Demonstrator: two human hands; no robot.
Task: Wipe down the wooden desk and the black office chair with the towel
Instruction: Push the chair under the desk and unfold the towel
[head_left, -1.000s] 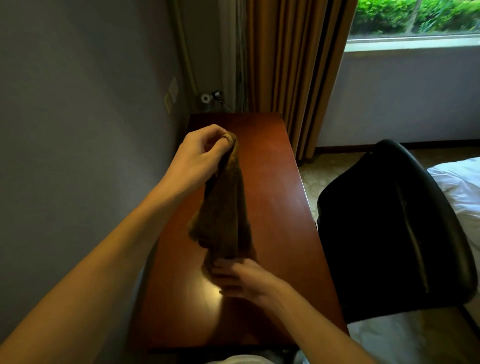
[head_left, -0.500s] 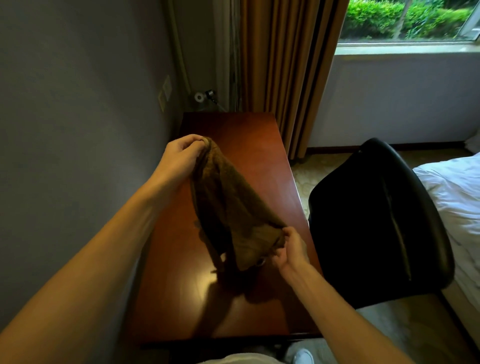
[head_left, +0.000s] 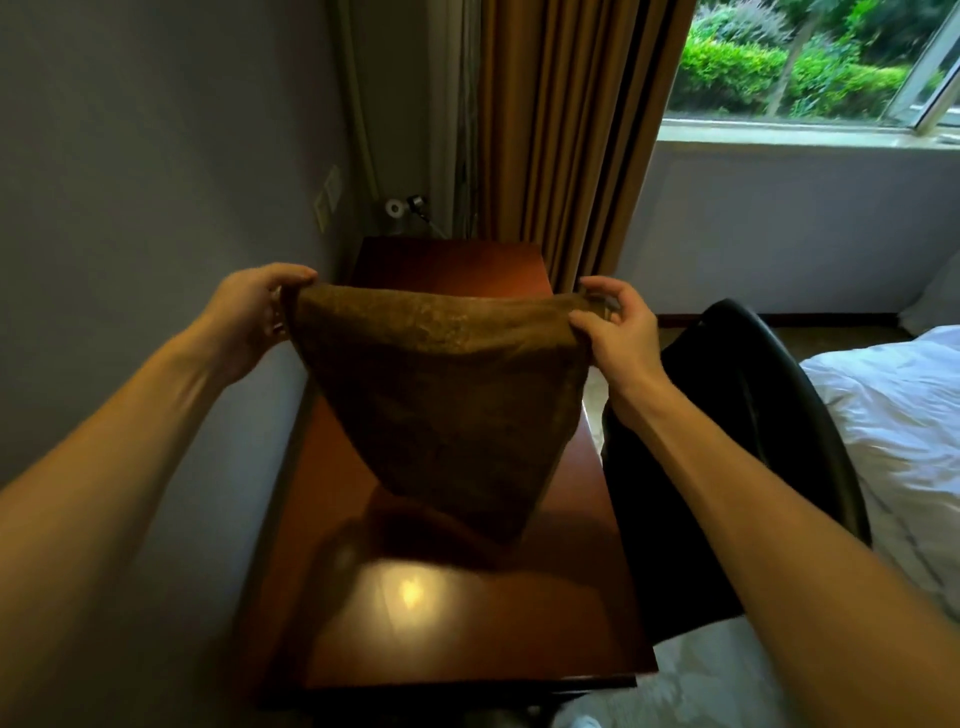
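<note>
A brown towel (head_left: 441, 395) hangs spread out in the air above the reddish wooden desk (head_left: 467, 618). My left hand (head_left: 254, 306) pinches its upper left corner. My right hand (head_left: 610, 319) pinches the upper right corner. The towel's top edge is stretched between both hands and its lower part tapers down to a point just over the desk top. The black office chair (head_left: 737, 467) stands at the desk's right side, its back partly hidden behind my right forearm.
A grey wall (head_left: 130, 208) runs along the desk's left side. Tan curtains (head_left: 561, 140) hang behind the desk's far end. A window (head_left: 810, 67) sits at the upper right. A bed with white sheets (head_left: 893, 415) lies right of the chair.
My right hand has risen from low over the desk to the level of my left hand and moved right. The towel has gone from hanging bunched to stretched wide between both hands.
</note>
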